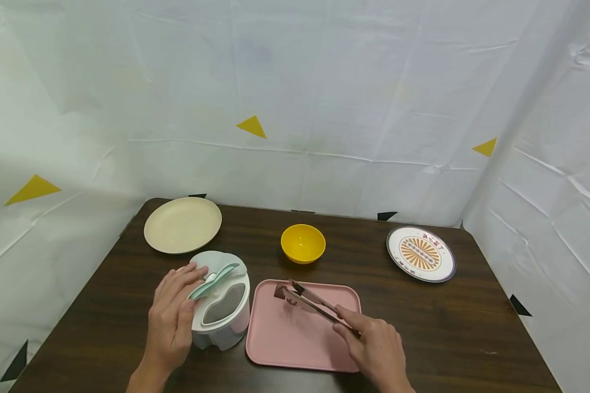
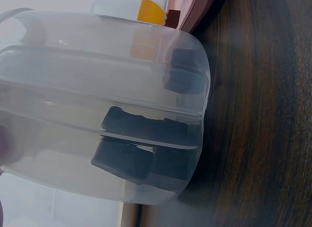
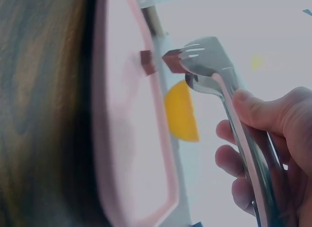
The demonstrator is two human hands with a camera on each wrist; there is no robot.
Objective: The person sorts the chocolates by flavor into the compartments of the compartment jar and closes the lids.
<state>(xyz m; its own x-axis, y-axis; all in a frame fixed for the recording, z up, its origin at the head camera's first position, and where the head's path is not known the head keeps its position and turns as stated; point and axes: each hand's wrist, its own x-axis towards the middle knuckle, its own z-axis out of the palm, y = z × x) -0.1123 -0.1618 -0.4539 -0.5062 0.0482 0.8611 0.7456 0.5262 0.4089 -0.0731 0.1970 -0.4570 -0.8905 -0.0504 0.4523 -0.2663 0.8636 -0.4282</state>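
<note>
My left hand is at a round white, partly see-through container. Its fingers and thumb hold the near end of a mint-green lid piece, which tilts up beside an opening in the top. Dark blocks show through the container's clear wall in the left wrist view. My right hand grips metal tongs, with a brown cube at their tips. The tips are over the far left part of the pink tray. Another brown cube shows at the tray in the right wrist view.
Behind the tray stands a yellow bowl. A cream plate lies at the back left and a patterned white plate at the back right of the dark wooden table. White sheeting rises around the table.
</note>
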